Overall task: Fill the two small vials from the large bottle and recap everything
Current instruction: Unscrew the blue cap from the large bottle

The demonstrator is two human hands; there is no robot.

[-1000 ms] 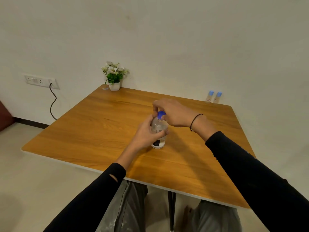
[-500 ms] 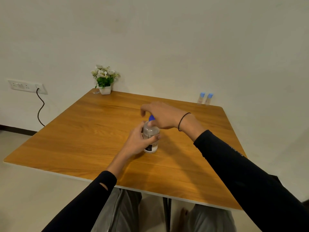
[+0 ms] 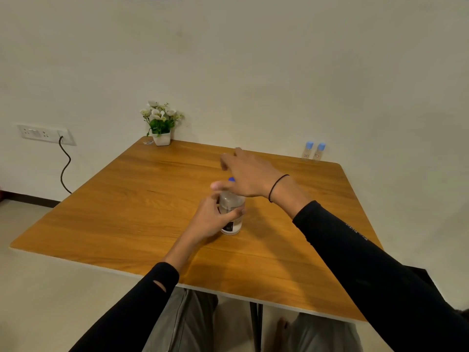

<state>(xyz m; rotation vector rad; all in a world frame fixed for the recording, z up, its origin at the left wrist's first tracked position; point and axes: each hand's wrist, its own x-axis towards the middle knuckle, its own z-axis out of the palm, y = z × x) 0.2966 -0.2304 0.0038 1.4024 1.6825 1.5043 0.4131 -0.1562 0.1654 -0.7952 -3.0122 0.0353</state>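
Both hands on round clear bottle [image 3: 232, 215]: left hand [image 3: 212, 219] around body, right hand [image 3: 247, 177] over blue cap [image 3: 231, 179].

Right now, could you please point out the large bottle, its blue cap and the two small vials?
large bottle [image 3: 232, 219]: head view, clear body.
blue cap [image 3: 231, 179]: head view, visible edge.
two small vials [image 3: 307, 151]: head view, left vial's body.

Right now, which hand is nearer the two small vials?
The right hand, over the bottle's cap, is nearer the vials. The left hand grips the bottle lower down.
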